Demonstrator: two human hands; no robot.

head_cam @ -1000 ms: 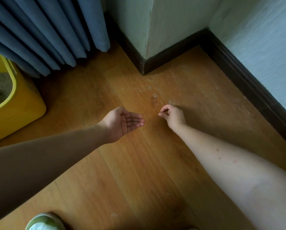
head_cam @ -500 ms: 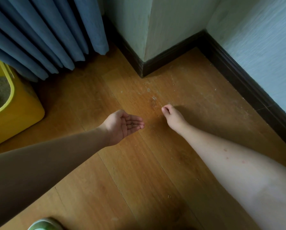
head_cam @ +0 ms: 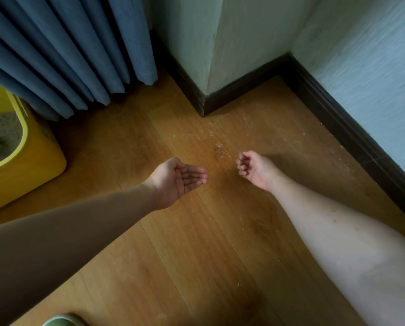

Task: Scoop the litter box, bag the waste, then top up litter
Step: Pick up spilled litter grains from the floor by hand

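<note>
My left hand [head_cam: 178, 180] is cupped palm up over the wooden floor, with a few small litter grains lying in the palm. My right hand [head_cam: 253, 170] hovers just to its right with its fingers curled in, tips pinched together; whether it holds a grain I cannot tell. Scattered litter crumbs [head_cam: 218, 147] lie on the floor just beyond both hands. The yellow litter box [head_cam: 25, 175] stands at the left edge, with grey litter inside it and a greenish object partly buried there.
Blue curtains [head_cam: 62, 55] hang behind the litter box. A wall corner with dark baseboard [head_cam: 204, 102] juts out ahead, and another baseboard [head_cam: 352, 137] runs along the right wall. A green slipper toe [head_cam: 60, 321] shows at the bottom edge.
My right hand has lifted off the floor and turned palm toward me with fingers curled. The left hand stays cupped in the same place.
</note>
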